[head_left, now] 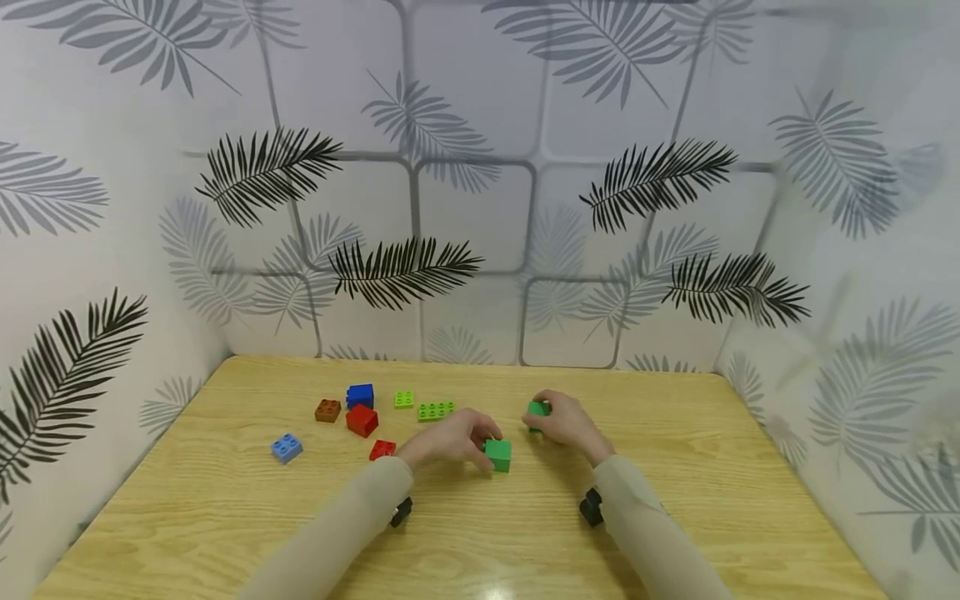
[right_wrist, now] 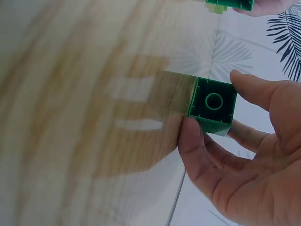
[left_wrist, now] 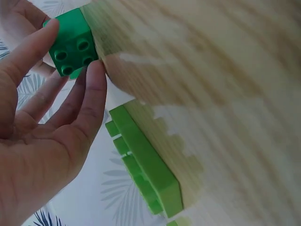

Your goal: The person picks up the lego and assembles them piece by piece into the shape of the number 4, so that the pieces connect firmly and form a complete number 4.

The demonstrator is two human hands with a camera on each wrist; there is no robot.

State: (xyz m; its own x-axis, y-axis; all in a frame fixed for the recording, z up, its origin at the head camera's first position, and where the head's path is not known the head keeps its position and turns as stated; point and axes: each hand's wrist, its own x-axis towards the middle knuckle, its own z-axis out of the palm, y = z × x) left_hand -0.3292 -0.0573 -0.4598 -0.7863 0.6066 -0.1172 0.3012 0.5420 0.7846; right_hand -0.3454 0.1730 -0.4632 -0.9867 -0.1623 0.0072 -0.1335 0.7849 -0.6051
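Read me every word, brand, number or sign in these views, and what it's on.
No readable text in any view.
Green block in the left hand: none legible; any marks on its studs are too blurred.
Other green block, in the right hand: none legible.
Loose blocks: any markings too small to read.
Wall: leaf and line patterns, no words.

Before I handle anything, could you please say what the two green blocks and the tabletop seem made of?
The left green block looks like smooth moulded plastic, judging by its round studs; the right green block likewise, with a thin-walled hollow underside and central ring. The tabletop looks like glossy wood or wood-print laminate: grain shows, with mirror-like reflections.
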